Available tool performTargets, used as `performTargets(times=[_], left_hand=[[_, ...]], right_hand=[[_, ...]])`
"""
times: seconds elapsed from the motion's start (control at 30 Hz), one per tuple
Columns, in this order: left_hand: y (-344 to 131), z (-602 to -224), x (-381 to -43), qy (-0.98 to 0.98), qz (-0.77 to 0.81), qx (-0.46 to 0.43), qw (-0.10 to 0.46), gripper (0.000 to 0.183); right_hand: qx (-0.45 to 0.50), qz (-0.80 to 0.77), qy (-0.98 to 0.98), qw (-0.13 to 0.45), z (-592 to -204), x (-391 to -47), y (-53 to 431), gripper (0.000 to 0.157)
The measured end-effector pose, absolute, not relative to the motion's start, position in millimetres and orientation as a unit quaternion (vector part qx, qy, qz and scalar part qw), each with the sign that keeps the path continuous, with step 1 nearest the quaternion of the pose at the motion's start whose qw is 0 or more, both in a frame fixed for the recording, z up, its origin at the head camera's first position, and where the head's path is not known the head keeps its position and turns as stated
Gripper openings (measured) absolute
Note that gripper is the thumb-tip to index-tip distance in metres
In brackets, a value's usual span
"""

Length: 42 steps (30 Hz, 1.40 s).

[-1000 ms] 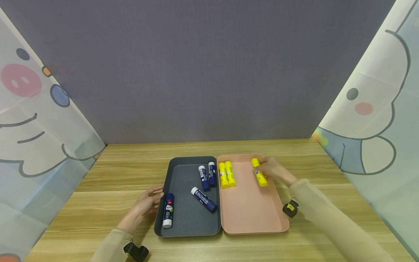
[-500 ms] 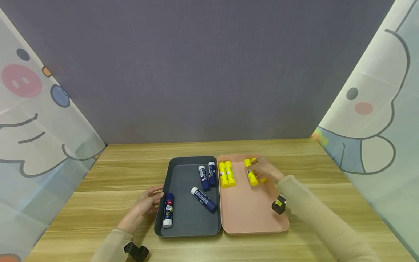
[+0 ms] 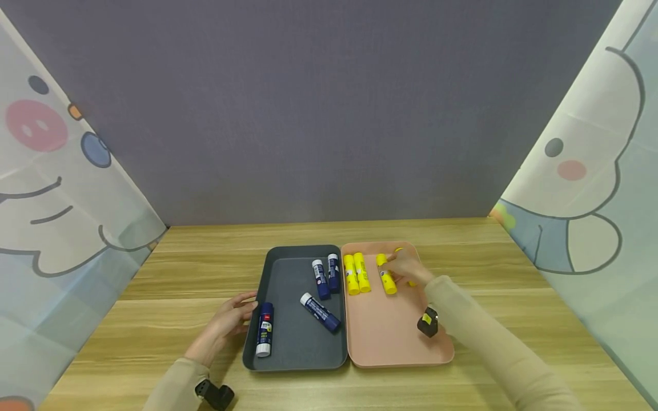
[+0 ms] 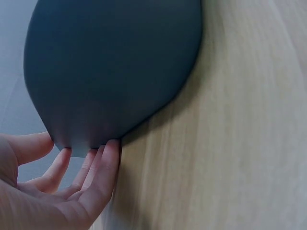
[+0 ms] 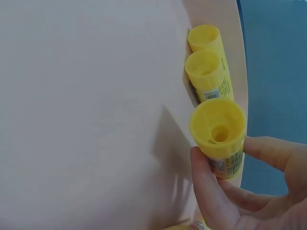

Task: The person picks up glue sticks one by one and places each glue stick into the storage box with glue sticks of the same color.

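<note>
My right hand (image 3: 408, 267) pinches a yellow glue stick (image 3: 386, 275) between thumb and fingers, above the pink tray (image 3: 396, 342). In the right wrist view, the held glue stick (image 5: 218, 129) shows its hollow end. Two more yellow glue sticks (image 3: 356, 274) lie side by side along the tray's left wall. Another yellow one (image 3: 413, 283) is mostly hidden under my right hand. My left hand (image 3: 226, 321) touches the left wall of the dark grey tray (image 3: 295, 362); in the left wrist view its fingertips rest against the outer side (image 4: 110, 96).
In the grey tray lie several blue glue sticks with white caps: an upright pair (image 3: 326, 278), a slanted one (image 3: 320, 313) and a larger one (image 3: 264, 330) at the left wall. The trays stand side by side on a wooden table (image 3: 216, 257), before a grey panel (image 3: 329, 114).
My right hand has moved left across the pink tray with the yellow glue stick, towards the two at the left wall. My left hand has stayed at the grey tray.
</note>
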<state>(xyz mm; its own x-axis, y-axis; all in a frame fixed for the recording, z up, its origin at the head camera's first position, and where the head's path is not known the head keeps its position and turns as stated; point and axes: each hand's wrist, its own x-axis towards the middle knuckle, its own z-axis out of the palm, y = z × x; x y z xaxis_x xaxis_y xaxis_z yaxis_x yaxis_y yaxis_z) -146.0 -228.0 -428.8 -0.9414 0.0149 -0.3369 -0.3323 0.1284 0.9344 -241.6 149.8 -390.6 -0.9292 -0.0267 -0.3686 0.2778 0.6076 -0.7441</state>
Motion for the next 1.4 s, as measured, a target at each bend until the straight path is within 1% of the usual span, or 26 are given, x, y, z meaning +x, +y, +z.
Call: performTargets(times=[0.07,0.13,0.3,0.43,0.6,0.8,0.97,1.03,1.17,1.23,1.3,1.4], left_hand=[[-228,-429,-146,0.741,0.649,-0.108,0.133,0.047],[-228,-429,-146,0.742,0.648,-0.107,0.134,0.047],[-228,-429,-146,0.742,0.649,-0.104,0.133,0.047],[-229,-430,-146,0.738,0.653,-0.101,0.135,0.047],[-230,-430,-146,0.735,0.657,-0.097,0.136,0.049],[-229,-430,-146,0.737,0.656,-0.098,0.133,0.048],[-229,-430,-146,0.735,0.658,-0.097,0.132,0.048],[-229,-429,-145,0.735,0.658,-0.097,0.132,0.048],[-228,-429,-145,0.737,0.656,-0.099,0.131,0.048],[-228,-429,-145,0.737,0.656,-0.1,0.131,0.048],[-228,-429,-145,0.737,0.656,-0.102,0.131,0.048],[-228,-429,-145,0.738,0.654,-0.104,0.13,0.047]], right_hand=[[0.064,-0.428,0.884,0.178,-392,-242,149,0.027],[0.06,-0.419,0.887,0.186,-391,-241,148,0.025],[0.056,-0.42,0.886,0.186,-391,-239,147,0.031],[0.047,-0.422,0.887,0.182,-392,-239,146,0.033],[0.051,-0.428,0.884,0.182,-396,-240,145,0.031],[0.054,-0.429,0.884,0.179,-397,-239,145,0.018],[0.061,-0.424,0.885,0.182,-400,-241,146,0.015],[0.064,-0.425,0.884,0.184,-400,-242,146,0.017],[0.057,-0.427,0.883,0.188,-399,-242,148,0.031],[0.056,-0.428,0.882,0.19,-400,-242,149,0.036],[0.056,-0.43,0.881,0.189,-400,-242,150,0.037],[0.066,-0.438,0.877,0.186,-401,-242,149,0.033]])
